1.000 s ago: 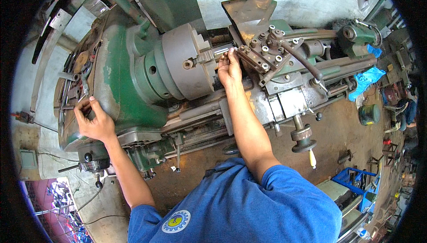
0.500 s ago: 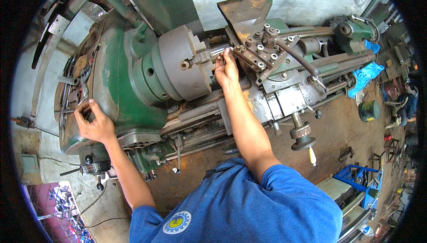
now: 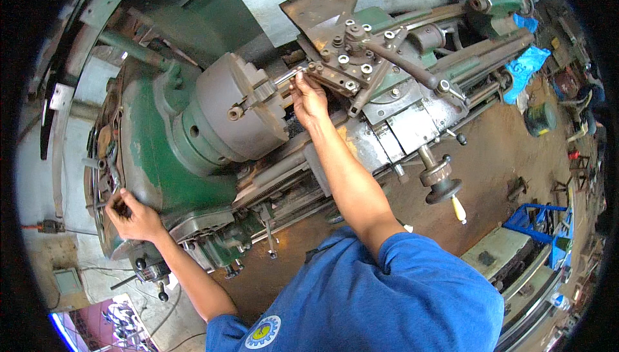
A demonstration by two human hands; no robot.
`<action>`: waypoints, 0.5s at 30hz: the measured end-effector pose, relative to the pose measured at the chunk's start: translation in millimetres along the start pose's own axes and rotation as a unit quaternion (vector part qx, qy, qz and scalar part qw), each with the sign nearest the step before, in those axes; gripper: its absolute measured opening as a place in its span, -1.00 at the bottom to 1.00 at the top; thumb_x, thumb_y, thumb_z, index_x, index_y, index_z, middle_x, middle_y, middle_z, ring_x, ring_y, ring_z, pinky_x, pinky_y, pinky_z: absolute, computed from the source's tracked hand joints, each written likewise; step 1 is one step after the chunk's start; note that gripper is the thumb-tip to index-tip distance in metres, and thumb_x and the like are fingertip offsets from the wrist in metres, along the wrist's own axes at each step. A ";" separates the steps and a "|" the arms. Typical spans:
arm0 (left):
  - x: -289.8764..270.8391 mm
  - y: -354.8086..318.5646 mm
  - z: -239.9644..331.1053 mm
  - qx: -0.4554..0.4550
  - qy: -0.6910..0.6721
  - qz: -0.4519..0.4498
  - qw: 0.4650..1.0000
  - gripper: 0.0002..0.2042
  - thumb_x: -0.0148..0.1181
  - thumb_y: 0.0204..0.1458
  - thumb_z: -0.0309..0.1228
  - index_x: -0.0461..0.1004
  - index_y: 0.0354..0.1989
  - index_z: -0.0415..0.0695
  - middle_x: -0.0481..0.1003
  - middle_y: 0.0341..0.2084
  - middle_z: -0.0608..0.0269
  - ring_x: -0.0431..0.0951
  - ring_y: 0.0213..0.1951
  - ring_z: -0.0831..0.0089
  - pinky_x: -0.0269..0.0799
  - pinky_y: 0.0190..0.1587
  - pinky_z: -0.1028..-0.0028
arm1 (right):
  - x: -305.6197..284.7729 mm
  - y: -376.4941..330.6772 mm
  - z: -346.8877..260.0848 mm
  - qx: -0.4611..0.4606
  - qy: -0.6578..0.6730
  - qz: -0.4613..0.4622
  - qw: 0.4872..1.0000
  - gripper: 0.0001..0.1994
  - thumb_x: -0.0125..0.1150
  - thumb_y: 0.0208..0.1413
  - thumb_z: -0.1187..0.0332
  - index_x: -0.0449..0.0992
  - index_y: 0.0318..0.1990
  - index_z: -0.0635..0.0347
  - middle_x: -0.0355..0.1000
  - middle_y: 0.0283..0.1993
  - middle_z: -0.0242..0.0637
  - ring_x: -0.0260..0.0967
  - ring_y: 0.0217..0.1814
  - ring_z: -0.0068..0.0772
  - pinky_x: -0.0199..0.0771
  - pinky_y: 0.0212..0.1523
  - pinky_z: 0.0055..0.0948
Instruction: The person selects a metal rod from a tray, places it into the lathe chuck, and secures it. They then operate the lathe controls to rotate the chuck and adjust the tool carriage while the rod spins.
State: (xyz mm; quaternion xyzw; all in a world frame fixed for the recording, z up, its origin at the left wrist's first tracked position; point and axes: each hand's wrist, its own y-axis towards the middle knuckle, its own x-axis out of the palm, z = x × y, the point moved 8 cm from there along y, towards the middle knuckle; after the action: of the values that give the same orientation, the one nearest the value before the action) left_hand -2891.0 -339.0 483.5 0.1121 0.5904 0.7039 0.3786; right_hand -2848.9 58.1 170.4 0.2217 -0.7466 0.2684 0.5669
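A green lathe fills the middle of the view, its large grey chuck (image 3: 235,107) standing left of the tool post (image 3: 354,46). From the chuck jaws a slim shiny metal rod (image 3: 284,79) sticks out toward the tool post. My right hand (image 3: 310,102) pinches around the rod's free end, thumb on top; the fingers beneath are partly hidden. My left hand (image 3: 137,218) rests at the front edge of the headstock (image 3: 147,139), thumb and fingers apart with nothing visible between them. Beside it, loose hand tools (image 3: 106,152) lie on the headstock top.
A long clamp lever (image 3: 403,63) reaches out from the tool post. Below the carriage juts a handwheel (image 3: 443,187) with a pale handle. The tailstock (image 3: 493,7) and a blue plastic bag (image 3: 525,71) are at the far right. A blue rack (image 3: 538,229) stands lower right.
The view has turned, so the lathe appears tilted and shifted left. My right hand stays at the rod's end, and my left hand remains at the headstock edge.
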 end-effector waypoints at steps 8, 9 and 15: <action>0.8 1.1 7.9 0.041 0.024 0.013 0.999 -0.82 0.25 0.03 -0.38 0.50 -0.44 -0.27 0.51 -0.55 0.18 0.45 -0.50 0.38 0.39 -0.36 0.41 | 3.7 -1.7 -3.0 -0.001 0.019 -0.014 1.000 -0.88 0.25 0.12 0.42 0.52 -0.20 0.21 0.50 -0.25 -0.37 0.41 -0.22 -0.53 0.40 -0.22 -0.57; 0.5 0.8 8.2 0.042 0.019 0.012 0.999 -0.82 0.25 0.03 -0.38 0.50 -0.44 -0.27 0.51 -0.55 0.19 0.44 -0.50 0.39 0.38 -0.37 0.41 | 3.3 -2.1 -2.3 0.001 0.021 -0.011 1.000 -0.88 0.25 0.12 0.42 0.52 -0.21 0.21 0.50 -0.26 -0.38 0.41 -0.22 -0.54 0.40 -0.22 -0.58; 1.7 1.3 5.6 0.030 0.021 -0.008 0.999 -0.86 0.23 0.02 -0.42 0.50 -0.45 -0.25 0.50 -0.55 0.22 0.42 -0.49 0.42 0.36 -0.35 0.42 | 5.2 -1.8 0.0 0.013 0.005 -0.017 1.000 -0.89 0.25 0.11 0.43 0.51 -0.22 0.21 0.48 -0.29 -0.38 0.39 -0.24 -0.54 0.39 -0.23 -0.58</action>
State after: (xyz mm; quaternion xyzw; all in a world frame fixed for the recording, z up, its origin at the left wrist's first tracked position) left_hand -2889.3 -333.7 485.7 0.1038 0.6201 0.6852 0.3678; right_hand -2849.2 56.6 175.7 0.2404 -0.7365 0.2695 0.5720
